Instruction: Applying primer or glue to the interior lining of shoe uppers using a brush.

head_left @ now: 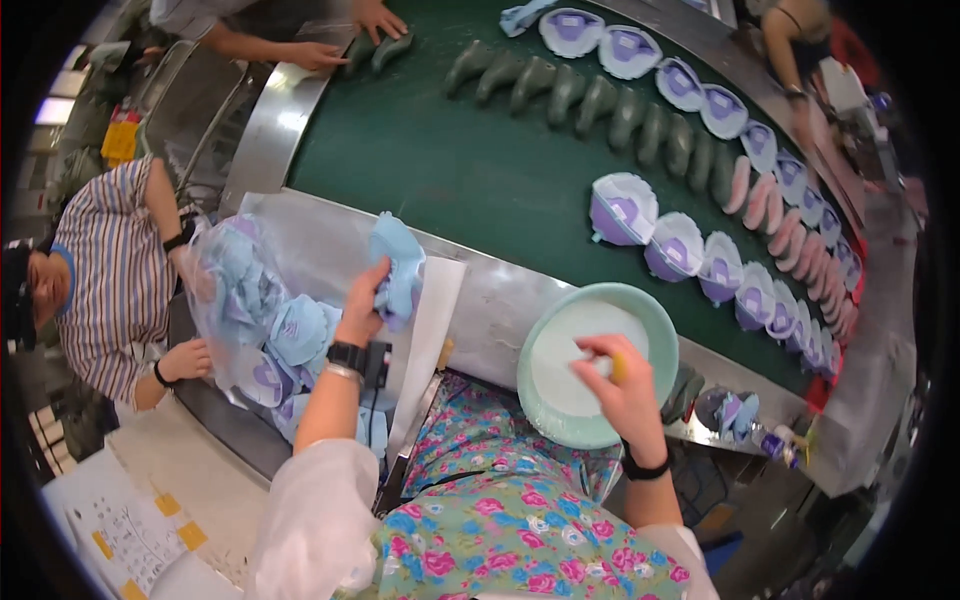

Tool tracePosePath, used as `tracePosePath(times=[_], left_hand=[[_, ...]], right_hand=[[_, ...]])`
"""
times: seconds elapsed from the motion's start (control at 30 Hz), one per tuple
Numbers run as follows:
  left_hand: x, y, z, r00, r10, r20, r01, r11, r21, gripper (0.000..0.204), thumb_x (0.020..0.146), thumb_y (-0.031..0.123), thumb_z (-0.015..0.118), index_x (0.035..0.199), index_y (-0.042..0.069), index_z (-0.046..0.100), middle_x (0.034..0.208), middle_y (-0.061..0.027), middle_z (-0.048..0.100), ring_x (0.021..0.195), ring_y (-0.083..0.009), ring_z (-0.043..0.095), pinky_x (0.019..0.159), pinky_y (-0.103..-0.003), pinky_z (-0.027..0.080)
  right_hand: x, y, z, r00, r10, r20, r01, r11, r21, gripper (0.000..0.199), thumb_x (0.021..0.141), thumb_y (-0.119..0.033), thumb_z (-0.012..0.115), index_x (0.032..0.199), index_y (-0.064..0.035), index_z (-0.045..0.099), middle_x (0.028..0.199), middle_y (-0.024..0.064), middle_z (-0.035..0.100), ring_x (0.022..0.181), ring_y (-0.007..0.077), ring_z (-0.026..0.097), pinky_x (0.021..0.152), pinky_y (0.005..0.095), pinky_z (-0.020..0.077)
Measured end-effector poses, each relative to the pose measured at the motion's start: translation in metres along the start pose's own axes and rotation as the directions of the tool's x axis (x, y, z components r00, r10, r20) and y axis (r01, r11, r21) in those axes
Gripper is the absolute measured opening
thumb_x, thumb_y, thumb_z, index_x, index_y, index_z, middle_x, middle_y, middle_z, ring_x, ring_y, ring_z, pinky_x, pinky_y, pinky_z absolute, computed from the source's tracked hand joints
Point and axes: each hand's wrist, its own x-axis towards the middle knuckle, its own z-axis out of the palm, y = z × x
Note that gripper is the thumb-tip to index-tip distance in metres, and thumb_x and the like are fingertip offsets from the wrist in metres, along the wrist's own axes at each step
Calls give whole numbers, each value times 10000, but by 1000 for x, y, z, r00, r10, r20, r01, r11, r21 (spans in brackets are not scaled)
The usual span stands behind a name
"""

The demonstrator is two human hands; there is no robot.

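Observation:
My left hand (pixel 366 300) grips a light-blue and purple shoe upper (pixel 398 262) by its lower edge, holding it over the metal edge of the conveyor. My right hand (pixel 622 385) is closed above a pale green basin (pixel 655 310) of white liquid (pixel 556 372). Something small, white and yellow, shows between its fingers; its kind is not clear. Left of my left forearm, a clear plastic bag (pixel 208 262) holds a pile of more blue and purple uppers (pixel 300 328).
A green conveyor belt (pixel 400 165) carries two rows of uppers (pixel 674 246), dark green shoe lasts (pixel 565 95) and pink ones (pixel 775 205). A person in a striped shirt (pixel 110 265) touches the bag. Another person's hands (pixel 378 18) reach lasts at the far left; an arm (pixel 785 55) appears far right.

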Motion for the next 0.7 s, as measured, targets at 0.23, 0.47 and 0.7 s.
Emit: tracePosePath(times=[0.23, 0.47, 0.7], left_hand=[[-75, -49, 146, 817, 39, 576, 287, 838, -464, 382, 997, 309, 407, 1240, 19, 460, 897, -69, 543, 856, -187, 545, 793, -306, 461], [-131, -17, 154, 745, 450, 493, -639, 692, 334, 668, 854, 56, 529, 1461, 68, 250, 1503, -113, 269, 1307, -256, 384, 1034, -323, 348], [-167, -10, 134, 731, 195, 654, -655, 469, 593, 665, 792, -56, 568, 1414, 63, 365, 1367, -133, 476, 1181, -229, 522, 976, -331, 420]], right_hand=[[7, -53, 58, 933, -348, 88, 338, 934, 113, 493, 654, -132, 821, 1080, -16, 602, 1046, 103, 605, 952, 256, 588, 833, 349, 482], [-22, -57, 30, 928, -370, 54, 373, 925, -75, 389, 691, -146, 784, 1020, -39, 607, 959, 128, 633, 887, 322, 609, 752, 391, 498], [-44, -63, 19, 887, -190, 422, 245, 966, -80, 209, 832, -241, 660, 971, -92, 612, 816, 147, 628, 746, 350, 617, 643, 416, 484]])
